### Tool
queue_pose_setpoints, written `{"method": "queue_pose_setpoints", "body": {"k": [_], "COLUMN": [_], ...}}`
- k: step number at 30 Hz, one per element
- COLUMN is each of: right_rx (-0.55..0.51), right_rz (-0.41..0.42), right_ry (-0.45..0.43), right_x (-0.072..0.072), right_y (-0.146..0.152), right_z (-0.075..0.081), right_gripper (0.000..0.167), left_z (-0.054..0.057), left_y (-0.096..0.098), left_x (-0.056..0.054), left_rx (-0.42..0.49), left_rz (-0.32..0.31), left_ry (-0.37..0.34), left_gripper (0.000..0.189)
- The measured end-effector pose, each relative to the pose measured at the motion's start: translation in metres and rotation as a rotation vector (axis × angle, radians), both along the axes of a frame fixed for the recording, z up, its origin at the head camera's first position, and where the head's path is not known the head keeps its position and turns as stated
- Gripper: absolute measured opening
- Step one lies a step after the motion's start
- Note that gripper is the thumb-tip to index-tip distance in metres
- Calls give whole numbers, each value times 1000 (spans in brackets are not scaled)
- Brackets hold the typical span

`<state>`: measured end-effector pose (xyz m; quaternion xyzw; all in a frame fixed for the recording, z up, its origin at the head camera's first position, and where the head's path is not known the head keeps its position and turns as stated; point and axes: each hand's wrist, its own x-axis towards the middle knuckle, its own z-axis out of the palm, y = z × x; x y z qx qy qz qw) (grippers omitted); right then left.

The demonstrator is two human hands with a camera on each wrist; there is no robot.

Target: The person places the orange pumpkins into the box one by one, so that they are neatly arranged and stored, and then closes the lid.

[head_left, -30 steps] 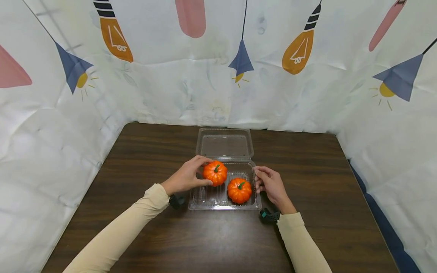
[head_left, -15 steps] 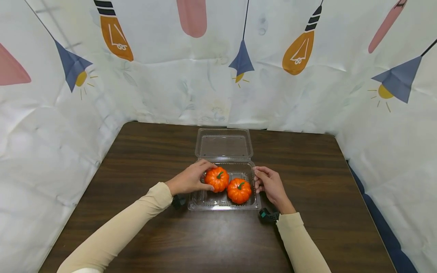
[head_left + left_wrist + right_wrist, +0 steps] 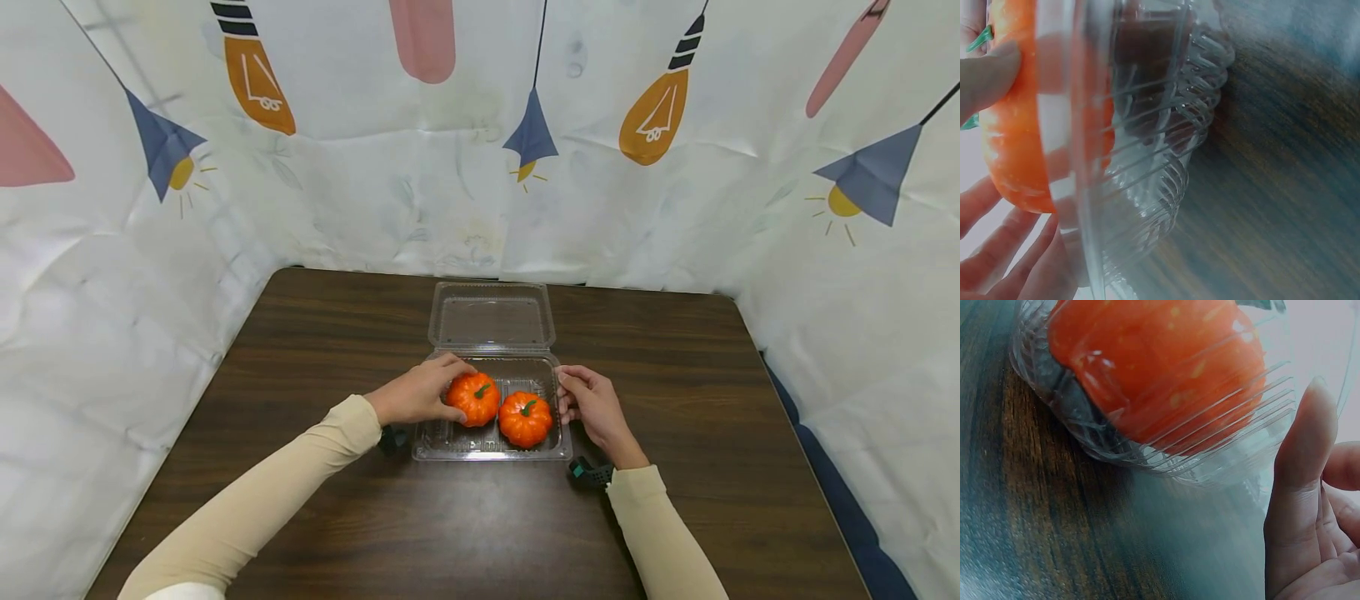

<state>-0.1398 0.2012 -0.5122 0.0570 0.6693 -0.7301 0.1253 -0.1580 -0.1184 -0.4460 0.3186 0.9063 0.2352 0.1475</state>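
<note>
At center, the left hand (image 3: 420, 393) grips the left pumpkin (image 3: 474, 402); the right hand (image 3: 596, 408) pinches the right rim of the clear box (image 3: 491, 456).
Inside it, the right pumpkin (image 3: 526, 422) sits just beside; the lid (image 3: 491, 321) lies open behind. An uneven release could roll the left pumpkin into its neighbour; a hard right-hand tug might skid the box.

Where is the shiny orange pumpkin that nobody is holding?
In the head view, the free pumpkin sits in the right half of the open clear plastic container, between the matching orange pumpkin in the left grip and the right grip.
</note>
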Motion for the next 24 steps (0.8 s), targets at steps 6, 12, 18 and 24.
{"method": "queue_pose_setpoints", "body": {"k": [6, 12, 18, 24], "right_rx": [18, 23, 28, 23], "right_rz": [6, -2, -2, -2], "right_ry": [-5, -7, -10, -11], "right_x": [0, 0, 0, 0], "right_y": [0, 1, 0, 1], "right_z": [0, -1, -3, -3], "right_gripper": [36, 37, 35, 36], "left_z": [1, 3, 7, 13], "left_y": [4, 6, 4, 0], "left_x": [1, 3, 3, 1], "left_rx": [-63, -86, -115, -121], "left_rz": [-31, -46, -46, -36], "left_ry": [-4, 1, -15, -37], "left_gripper": [65, 63, 65, 64]}}
